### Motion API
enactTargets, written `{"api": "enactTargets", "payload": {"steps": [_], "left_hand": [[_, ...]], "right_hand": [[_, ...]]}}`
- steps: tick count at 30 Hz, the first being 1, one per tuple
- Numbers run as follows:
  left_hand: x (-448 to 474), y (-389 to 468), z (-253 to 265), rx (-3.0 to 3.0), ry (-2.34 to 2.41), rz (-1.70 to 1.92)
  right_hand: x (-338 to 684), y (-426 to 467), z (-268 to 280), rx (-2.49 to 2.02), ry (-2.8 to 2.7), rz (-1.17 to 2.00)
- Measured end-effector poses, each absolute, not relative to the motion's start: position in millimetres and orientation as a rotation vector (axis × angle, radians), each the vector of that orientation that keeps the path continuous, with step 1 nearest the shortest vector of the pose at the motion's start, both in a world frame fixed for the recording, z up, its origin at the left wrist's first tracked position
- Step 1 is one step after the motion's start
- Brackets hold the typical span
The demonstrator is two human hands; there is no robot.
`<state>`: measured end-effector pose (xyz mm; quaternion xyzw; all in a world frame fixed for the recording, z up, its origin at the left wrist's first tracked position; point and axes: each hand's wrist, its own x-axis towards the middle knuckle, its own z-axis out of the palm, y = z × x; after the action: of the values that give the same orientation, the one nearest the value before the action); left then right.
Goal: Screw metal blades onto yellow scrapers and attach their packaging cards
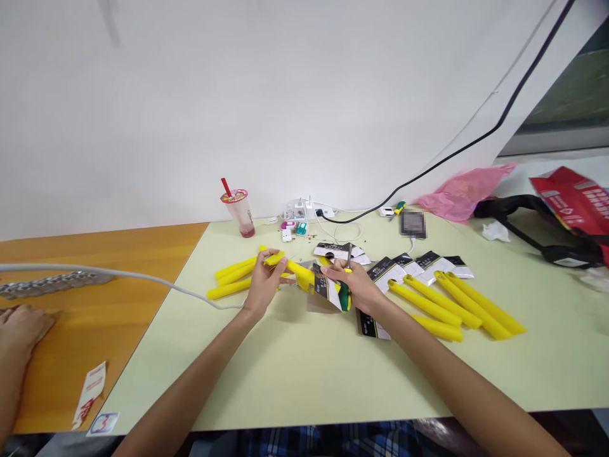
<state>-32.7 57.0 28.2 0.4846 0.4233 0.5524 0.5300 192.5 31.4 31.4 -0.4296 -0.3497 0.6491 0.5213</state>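
My left hand (262,285) is closed around the far end of a long yellow tube (299,270). A black-and-white printed card (327,289) lies against the tube's other end, between my two hands. My right hand (359,287) grips a screwdriver with a green-and-yellow handle (344,296), its metal shaft (349,254) pointing up past the fingers. The right thumb and fingers also touch the card. How card and tube join is partly hidden by the fingers. Beyond my left hand lie several more yellow tubes (231,275).
Several yellow tubes with holed ends (459,304) and printed cards (431,263) lie to the right. At the back are a drink cup (240,212), a power strip (304,209) and a pink bag (464,190). Another person's hand (21,327) rests on the wooden table at left.
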Motion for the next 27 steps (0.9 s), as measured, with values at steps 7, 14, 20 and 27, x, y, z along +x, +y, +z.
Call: {"api": "enactTargets", "payload": {"steps": [7,14,20,27], "left_hand": [[-37.0,46.6,10.4,0.955,1.011,1.359],[-36.4,46.5,4.3,0.825,0.962,1.448],[-37.3,44.7,4.2,0.883,0.997,1.520],[-38.9,46.3,4.9,0.853,0.950,1.494]], "right_hand": [[194.2,21.4,30.0,-1.032,-0.765,1.658],[195.4,20.9,28.6,-0.984,-0.673,1.752],[188.7,17.8,26.5,-1.025,-0.714,1.749],[186.0,10.3,25.9,-0.911,-0.722,1.852]]}}
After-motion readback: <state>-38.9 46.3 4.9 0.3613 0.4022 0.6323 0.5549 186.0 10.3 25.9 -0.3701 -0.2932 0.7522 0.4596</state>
